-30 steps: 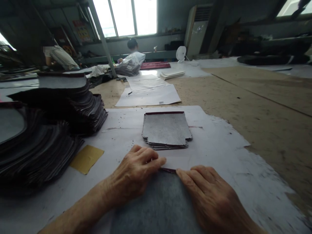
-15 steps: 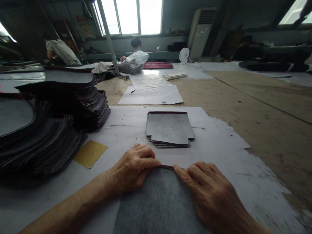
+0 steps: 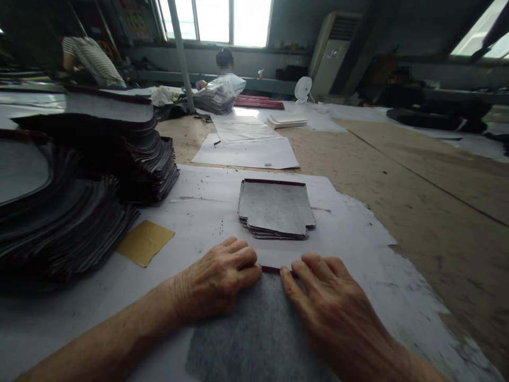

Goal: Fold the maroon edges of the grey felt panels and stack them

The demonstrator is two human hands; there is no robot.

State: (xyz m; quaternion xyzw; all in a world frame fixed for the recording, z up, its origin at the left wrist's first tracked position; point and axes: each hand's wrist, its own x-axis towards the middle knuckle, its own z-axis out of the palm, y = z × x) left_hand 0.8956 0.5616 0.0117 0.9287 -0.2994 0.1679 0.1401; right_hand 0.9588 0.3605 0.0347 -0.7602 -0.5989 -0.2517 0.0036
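A grey fabric piece [image 3: 258,329] with a dark red strip along its far edge lies on white paper in front of me. My left hand [image 3: 222,276] pinches the left part of that edge, its fingers curled. On the right part, my right hand [image 3: 330,297] presses the edge with thumb and bent fingers. A short stretch of the red strip shows between the two hands. Just beyond them sits a small stack of grey notched pieces [image 3: 274,207], its top one edged in dark red.
Tall stacks of dark pieces [image 3: 131,154] stand at the left, with a yellow square [image 3: 146,243] beside them. Farther off are white sheets [image 3: 246,151], a plastic bag [image 3: 218,95], a white fan [image 3: 303,89] and a seated person [image 3: 225,62]. Another person in stripes [image 3: 93,61] bends at the left.
The view has tilted and shifted slightly. My right hand's fingers have drawn up and curled more at the edge, and the red strip between the hands now looks flatter and straighter.
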